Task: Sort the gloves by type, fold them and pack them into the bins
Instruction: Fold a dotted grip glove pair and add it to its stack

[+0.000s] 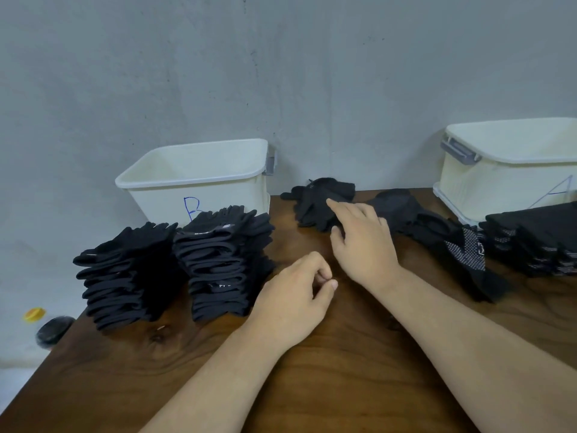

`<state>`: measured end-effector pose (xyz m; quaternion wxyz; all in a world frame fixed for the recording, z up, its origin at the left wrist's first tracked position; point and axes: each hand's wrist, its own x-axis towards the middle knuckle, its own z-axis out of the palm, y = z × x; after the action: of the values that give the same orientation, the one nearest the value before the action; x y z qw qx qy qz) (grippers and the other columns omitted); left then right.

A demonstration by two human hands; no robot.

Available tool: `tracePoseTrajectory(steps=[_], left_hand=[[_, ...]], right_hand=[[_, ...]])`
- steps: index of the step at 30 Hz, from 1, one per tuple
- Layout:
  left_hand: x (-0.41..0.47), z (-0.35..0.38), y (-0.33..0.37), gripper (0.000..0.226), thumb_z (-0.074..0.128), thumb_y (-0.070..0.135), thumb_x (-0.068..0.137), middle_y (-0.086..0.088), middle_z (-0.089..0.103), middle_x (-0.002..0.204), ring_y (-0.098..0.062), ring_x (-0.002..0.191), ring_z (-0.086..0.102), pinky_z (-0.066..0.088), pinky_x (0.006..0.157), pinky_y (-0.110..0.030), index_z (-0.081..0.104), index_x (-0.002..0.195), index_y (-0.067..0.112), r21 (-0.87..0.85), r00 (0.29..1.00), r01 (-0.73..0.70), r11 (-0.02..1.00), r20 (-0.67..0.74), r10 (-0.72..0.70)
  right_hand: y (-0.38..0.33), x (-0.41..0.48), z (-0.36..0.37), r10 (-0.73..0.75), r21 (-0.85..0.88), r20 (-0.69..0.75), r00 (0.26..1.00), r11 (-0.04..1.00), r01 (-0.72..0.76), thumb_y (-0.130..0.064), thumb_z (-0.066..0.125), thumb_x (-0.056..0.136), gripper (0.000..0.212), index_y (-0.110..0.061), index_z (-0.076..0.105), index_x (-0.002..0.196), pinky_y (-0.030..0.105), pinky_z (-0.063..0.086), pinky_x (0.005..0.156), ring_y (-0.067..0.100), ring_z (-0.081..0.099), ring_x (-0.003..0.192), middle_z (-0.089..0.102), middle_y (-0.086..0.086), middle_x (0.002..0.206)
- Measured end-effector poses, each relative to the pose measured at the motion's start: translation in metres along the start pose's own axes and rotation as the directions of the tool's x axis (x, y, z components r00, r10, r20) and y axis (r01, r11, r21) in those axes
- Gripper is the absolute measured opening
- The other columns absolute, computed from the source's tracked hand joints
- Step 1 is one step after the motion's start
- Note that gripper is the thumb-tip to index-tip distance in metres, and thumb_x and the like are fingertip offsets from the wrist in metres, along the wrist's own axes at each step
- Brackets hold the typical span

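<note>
Two bare hands work over a dark wooden table (312, 385). Nearest, the left hand (296, 295) hovers just above the wood, fingers curled in with thumb and forefinger pressed together; whether anything is pinched between them cannot be told. Beyond it, the right hand (362, 242) reaches forward with fingers spread, its tips touching a loose heap (318, 201) of black gloves near the table's far edge.

To the left stand two stacks of folded black gloves, touching each other: the left stack (125, 276) and the taller right stack (221, 264), where small pale tags show on some cuffs, too blurred to read. To the right, a dotted glove (468, 254) with white grip dots lies over more dark gloves that run back toward the heap. Just beside it, a right pile (534, 242) of dotted gloves is cut off by the frame edge.

Farthest, against the grey wall (281, 73), sit two white bins. Bin B (193, 176), behind the stacks, bears a blue handwritten "B", partly hidden by gloves; what shows of its inside looks empty. Bin A (505, 164), on the right, is cut off; its blue "A" is partly covered, its inside mostly out of sight.

Off the table's left edge, a yellow cap (34, 314) and a dark round object (53, 331) are blurred.
</note>
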<state>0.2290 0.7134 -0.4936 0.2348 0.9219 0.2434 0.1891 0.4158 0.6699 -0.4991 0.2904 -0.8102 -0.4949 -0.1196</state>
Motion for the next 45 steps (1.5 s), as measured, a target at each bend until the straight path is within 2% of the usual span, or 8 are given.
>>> tracePoseTrajectory(steps=[11,14,18,24,29,32,37,45], left_hand=[[-0.006,-0.003,0.009,0.035,0.068,0.03,0.099,0.021,0.048,0.117,-0.001,0.098,0.052,0.044,0.078,-0.018,0.049,0.127,0.038,0.04,0.997,-0.024,0.999,-0.075,0.027],[-0.007,-0.001,0.009,0.042,0.066,0.018,0.097,0.02,0.048,0.13,-0.001,0.116,0.047,0.045,0.09,-0.02,0.051,0.132,0.035,0.06,0.996,-0.052,0.997,-0.068,0.056],[-0.01,0.004,0.013,0.041,0.054,0.026,0.107,0.019,0.049,0.14,0.002,0.127,0.045,0.042,0.102,-0.022,0.046,0.144,0.041,-0.055,1.0,-0.001,0.998,0.011,0.001],[-0.005,0.009,0.013,0.04,0.051,0.042,0.109,0.024,0.048,0.15,0.002,0.145,0.031,0.033,0.123,-0.036,0.048,0.148,0.043,-0.052,0.998,-0.014,0.999,0.058,0.017],[-0.005,0.009,0.014,0.022,0.061,0.039,0.105,0.035,0.056,0.118,0.016,0.108,0.049,0.04,0.09,-0.01,0.06,0.126,0.044,-0.068,0.996,-0.049,0.996,0.065,0.053],[-0.005,0.008,0.014,0.018,0.067,0.034,0.102,0.037,0.059,0.111,0.011,0.111,0.051,0.042,0.077,-0.009,0.065,0.117,0.044,-0.104,0.993,-0.081,0.991,0.077,0.089],[-0.007,0.005,0.015,0.019,0.068,0.029,0.102,0.028,0.066,0.109,0.0,0.111,0.058,0.048,0.073,-0.019,0.067,0.111,0.045,-0.183,0.99,-0.097,0.978,0.083,0.114],[-0.006,0.003,0.017,0.017,0.069,0.023,0.101,0.011,0.071,0.096,-0.008,0.095,0.071,0.056,0.089,-0.027,0.068,0.11,0.037,-0.353,1.0,-0.014,0.936,0.017,0.021]], right_hand=[[0.023,-0.118,-0.08,-0.094,0.185,0.119,0.988,0.98,0.071,-0.027,0.068,0.098,0.046,-0.046,0.062,0.14,0.033,0.052,0.1,-0.014,0.038,0.13,0.051,-0.046,0.119],[0.032,-0.126,-0.092,-0.073,0.323,0.137,0.988,0.946,0.025,-0.017,0.074,0.094,0.046,-0.046,0.068,0.13,0.017,0.047,0.093,-0.007,0.058,0.111,0.06,-0.039,0.112],[0.045,-0.112,-0.096,0.089,0.474,0.136,0.987,0.869,-0.143,-0.004,0.056,0.097,0.048,-0.043,0.07,0.122,0.025,0.053,0.081,0.008,0.065,0.088,0.069,-0.017,0.1],[0.055,-0.071,-0.059,0.219,0.229,0.134,0.966,0.942,-0.245,-0.038,0.056,0.106,0.035,-0.032,0.065,0.139,0.033,0.05,0.099,0.012,0.061,0.112,0.064,-0.013,0.121],[0.047,-0.052,-0.049,0.19,0.026,0.236,0.953,0.979,-0.202,-0.053,0.059,0.102,0.053,-0.03,0.059,0.149,0.035,0.048,0.095,0.018,0.051,0.129,0.06,-0.008,0.136],[0.049,-0.054,-0.051,0.216,0.056,0.271,0.938,0.969,-0.239,-0.047,0.064,0.098,0.045,-0.03,0.064,0.14,0.033,0.046,0.092,0.016,0.05,0.12,0.058,-0.008,0.122],[0.047,-0.056,-0.052,0.214,0.104,0.244,0.946,0.964,-0.245,-0.038,0.069,0.095,0.014,-0.034,0.064,0.106,0.034,0.044,0.088,0.015,0.051,0.114,0.057,-0.014,0.108],[0.043,-0.057,-0.058,0.189,0.18,0.374,0.908,0.946,-0.271,-0.047,0.074,0.093,0.028,-0.038,0.074,0.119,0.037,0.054,0.094,0.01,0.065,0.1,0.07,-0.017,0.097]])
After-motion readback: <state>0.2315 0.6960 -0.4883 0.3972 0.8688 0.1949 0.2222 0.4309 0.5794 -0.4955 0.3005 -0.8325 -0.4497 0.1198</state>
